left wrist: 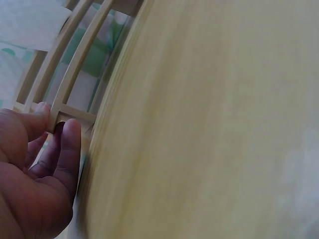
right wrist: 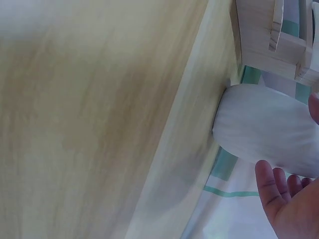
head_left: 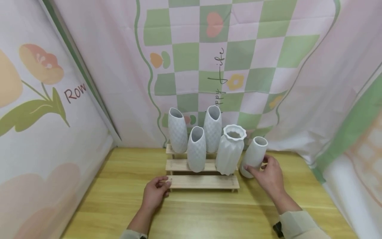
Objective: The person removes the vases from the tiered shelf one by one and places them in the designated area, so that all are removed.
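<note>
My left hand point(head_left: 154, 193) pinches the left end of a three-step wooden display stand point(head_left: 204, 182) at its lowest step. In the left wrist view, thumb and fingers point(left wrist: 71, 144) lie on either side of the step's corner. Right of the stand, a smooth white vase point(head_left: 255, 154) stands on the table, leaning slightly in the head view. My right hand point(head_left: 272, 176) holds it low down, thumb across its front left and fingers at its right side. In the right wrist view the vase's base point(right wrist: 239, 119) meets the tabletop, close beside the stand's end.
Two textured white vases, one left point(head_left: 178, 132) and one right point(head_left: 213, 131), stand on the top step. A shorter one point(head_left: 197, 151) and a ruffle-rimmed vase point(head_left: 230, 151) occupy the middle step. Behind the wooden table point(head_left: 131, 172) hangs a checkered cloth point(head_left: 185, 56).
</note>
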Motion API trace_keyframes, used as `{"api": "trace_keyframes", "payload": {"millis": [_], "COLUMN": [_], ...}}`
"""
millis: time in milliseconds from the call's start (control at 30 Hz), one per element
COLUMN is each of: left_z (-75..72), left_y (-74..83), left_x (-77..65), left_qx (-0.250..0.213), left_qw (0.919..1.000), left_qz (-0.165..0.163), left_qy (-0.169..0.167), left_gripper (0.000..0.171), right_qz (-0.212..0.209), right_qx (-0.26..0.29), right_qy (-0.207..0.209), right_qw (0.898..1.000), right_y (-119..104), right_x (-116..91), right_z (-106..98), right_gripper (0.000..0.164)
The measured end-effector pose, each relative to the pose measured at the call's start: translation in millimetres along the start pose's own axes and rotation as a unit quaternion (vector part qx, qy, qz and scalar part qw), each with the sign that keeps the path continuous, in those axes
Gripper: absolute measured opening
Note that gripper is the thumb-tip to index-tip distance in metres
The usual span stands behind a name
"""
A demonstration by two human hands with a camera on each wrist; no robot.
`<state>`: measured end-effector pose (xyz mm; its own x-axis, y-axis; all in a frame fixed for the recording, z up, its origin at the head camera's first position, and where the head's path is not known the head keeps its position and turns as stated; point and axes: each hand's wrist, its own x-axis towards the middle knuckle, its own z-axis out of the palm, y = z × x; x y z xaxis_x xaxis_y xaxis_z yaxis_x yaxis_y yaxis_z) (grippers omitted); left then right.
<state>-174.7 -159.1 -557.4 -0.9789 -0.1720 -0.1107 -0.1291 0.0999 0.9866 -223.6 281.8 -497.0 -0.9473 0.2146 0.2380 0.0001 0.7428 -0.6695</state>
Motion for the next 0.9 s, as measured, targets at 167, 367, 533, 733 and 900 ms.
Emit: {"api": "trace_keyframes", "payload": {"millis": [167,367,533,733,900], "left_z": [-0.1,0.2,-0.3,-0.1,-0.2], "left_y": [-1.2,-1.8,-3.6,-3.5,-2.4], "left_x": [0.0,0.7,1.3,0.4,0.4], "left_qx": [-0.001,0.004,0.004,0.005,0.002], "left_qw": [1.0000,1.0000,1.0000,1.0000,1.0000], "left_qz": [0.000,0.001,0.006,0.008,0.005], "left_qy": [0.000,-0.001,-0.001,0.000,-0.002], "left_gripper": [0.033,0.033,0.033,0.033,0.034], "right_qz": [0.009,0.006,0.006,0.001,-0.029], "right_qx": [0.013,0.020,0.028,0.032,0.048], "right_qy": [0.011,0.043,0.075,0.108,0.127], "right_qw": [1.000,0.999,0.997,0.994,0.990], "right_y": [-0.7,-6.1,-13.3,-25.3,-39.2], "right_x": [-5.1,-11.0,-19.7,-30.1,-34.5], "right_z": [-0.6,-1.1,0.7,0.9,-0.7], "right_gripper": [0.102,0.100,0.098,0.093,0.083]}}
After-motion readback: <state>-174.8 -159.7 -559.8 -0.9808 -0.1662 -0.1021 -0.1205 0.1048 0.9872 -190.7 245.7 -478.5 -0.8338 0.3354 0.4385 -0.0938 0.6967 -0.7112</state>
